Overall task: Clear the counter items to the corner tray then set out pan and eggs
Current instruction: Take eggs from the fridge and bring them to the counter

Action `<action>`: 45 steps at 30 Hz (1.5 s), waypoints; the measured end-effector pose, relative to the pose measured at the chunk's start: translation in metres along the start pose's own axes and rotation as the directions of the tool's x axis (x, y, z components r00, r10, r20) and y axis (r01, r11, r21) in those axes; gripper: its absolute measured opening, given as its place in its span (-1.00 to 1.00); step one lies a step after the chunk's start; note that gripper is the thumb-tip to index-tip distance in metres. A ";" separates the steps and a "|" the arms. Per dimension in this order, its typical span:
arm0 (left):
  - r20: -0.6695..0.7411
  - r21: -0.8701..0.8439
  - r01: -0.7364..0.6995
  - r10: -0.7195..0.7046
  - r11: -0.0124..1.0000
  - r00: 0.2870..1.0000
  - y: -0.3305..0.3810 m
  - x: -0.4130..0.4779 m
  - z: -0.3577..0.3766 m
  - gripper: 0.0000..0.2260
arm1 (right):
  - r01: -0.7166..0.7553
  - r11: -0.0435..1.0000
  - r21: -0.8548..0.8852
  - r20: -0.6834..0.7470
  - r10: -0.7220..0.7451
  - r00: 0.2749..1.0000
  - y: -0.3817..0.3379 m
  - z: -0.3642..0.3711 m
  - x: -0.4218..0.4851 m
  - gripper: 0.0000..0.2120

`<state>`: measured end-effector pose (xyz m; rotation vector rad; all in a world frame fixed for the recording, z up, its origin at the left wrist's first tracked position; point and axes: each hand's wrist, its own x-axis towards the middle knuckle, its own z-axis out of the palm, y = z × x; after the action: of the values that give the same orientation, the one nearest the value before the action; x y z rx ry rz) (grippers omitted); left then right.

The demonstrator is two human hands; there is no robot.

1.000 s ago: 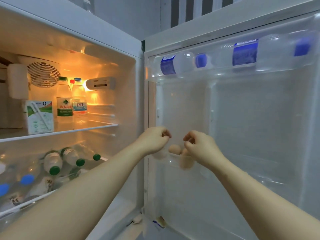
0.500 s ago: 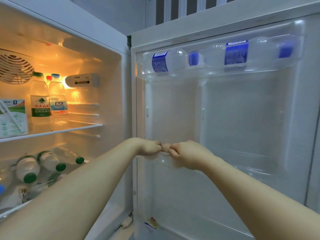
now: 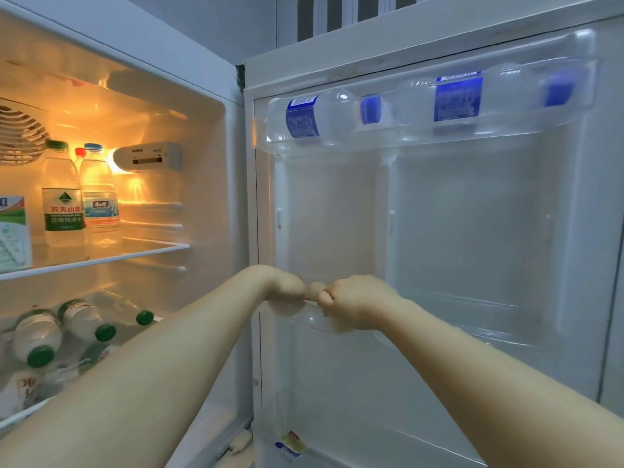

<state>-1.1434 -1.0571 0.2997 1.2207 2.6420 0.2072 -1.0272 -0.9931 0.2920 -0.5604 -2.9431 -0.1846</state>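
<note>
Both my arms reach into the clear middle bin (image 3: 456, 327) of the open fridge door. My left hand (image 3: 287, 288) and my right hand (image 3: 353, 304) sit knuckle to knuckle at the bin's left end, fingers curled down inside it. One tan egg (image 3: 314, 288) shows between the two hands. Pale rounded shapes show through the bin's clear wall under each hand, and each hand's fingers curl round one of them. The fingertips are hidden. No pan is in view.
The door's top bin (image 3: 506, 130) holds two blue-labelled bottles lying flat. Inside the lit fridge, upright water bottles (image 3: 64, 201) and a carton (image 3: 13, 231) stand on a glass shelf (image 3: 141, 251). Several green-capped bottles (image 3: 84, 322) lie below.
A second ago both hands hovered above the eggs in the bin. They have dropped into it and closed together over the eggs, and my view has shifted right.
</note>
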 end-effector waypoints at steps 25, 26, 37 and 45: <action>-0.478 -0.268 -0.304 0.148 0.914 0.866 -0.017 0.001 0.010 -0.80 | -0.013 0.838 0.545 -0.193 0.141 0.971 0.021 0.008 0.008 -0.79; -0.521 -0.346 -0.329 0.111 0.879 0.846 -0.018 0.003 0.011 -0.81 | -0.015 0.838 0.545 -0.218 0.158 0.963 0.022 0.007 0.008 -0.81; -0.281 -0.874 -0.365 -0.278 -0.321 0.918 -0.028 -0.050 -0.002 -0.86 | 0.141 -0.272 0.952 -0.021 0.401 0.916 -0.042 -0.013 0.008 -0.83; -0.138 -0.698 -0.365 -0.384 -0.616 0.913 -0.088 -0.108 0.020 -0.89 | -0.288 -0.857 0.427 0.345 -0.140 0.928 -0.105 0.014 0.024 -0.81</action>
<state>-1.1348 -1.1958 0.2763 0.0923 0.8576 2.5344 -1.0907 -1.0798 0.2725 -0.4002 -0.8160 2.8113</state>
